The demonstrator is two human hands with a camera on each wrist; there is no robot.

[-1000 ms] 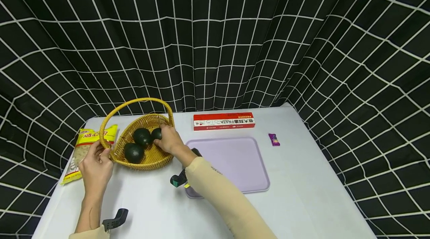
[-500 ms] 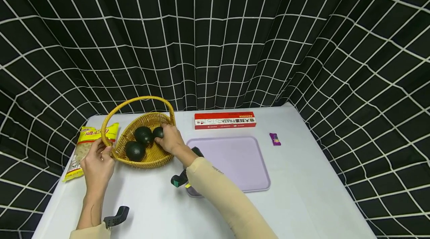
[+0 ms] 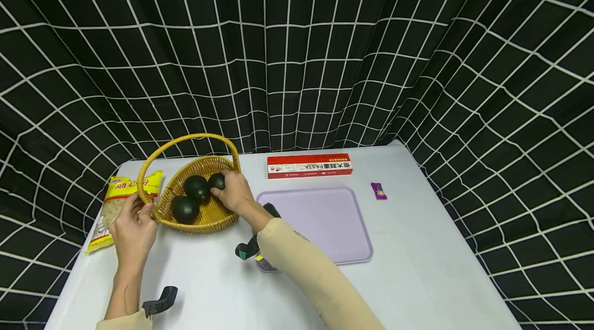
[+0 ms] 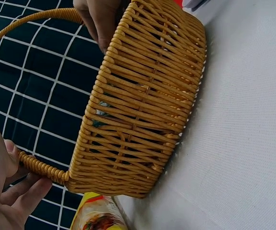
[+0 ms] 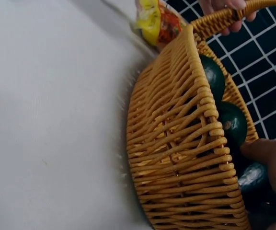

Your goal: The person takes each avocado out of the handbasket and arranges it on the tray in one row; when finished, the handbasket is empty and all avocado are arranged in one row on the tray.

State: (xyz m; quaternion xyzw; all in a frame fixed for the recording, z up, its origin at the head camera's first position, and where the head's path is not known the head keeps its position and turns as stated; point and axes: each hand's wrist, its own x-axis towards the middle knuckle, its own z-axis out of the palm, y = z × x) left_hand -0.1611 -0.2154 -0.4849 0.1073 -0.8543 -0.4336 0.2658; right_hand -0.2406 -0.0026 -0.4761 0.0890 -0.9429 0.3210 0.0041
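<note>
A yellow wicker basket (image 3: 211, 219) stands on the left part of the table, its tall arched handle upright. My left hand (image 3: 134, 224) grips the left foot of that handle, fingers and thumb round it, as the left wrist view also shows. Inside the basket lie three dark green avocados: one at the front (image 3: 184, 210), one in the middle (image 3: 196, 187) and one at the right (image 3: 216, 181). My right hand (image 3: 235, 192) reaches over the right rim and holds the right avocado, with the thumb on its near side; the other fingers are mostly hidden.
A yellow bag of food (image 3: 113, 206) lies left of the basket, behind my left hand. A lilac tray (image 3: 325, 227) sits to the right, partly under my right forearm. Behind it is a red pasta box (image 3: 309, 166); farther right lies a small purple packet (image 3: 378, 191).
Very little differs. The avocado in my right hand sits slightly farther back and shows a bit more; my left hand keeps its grip on the basket handle.
</note>
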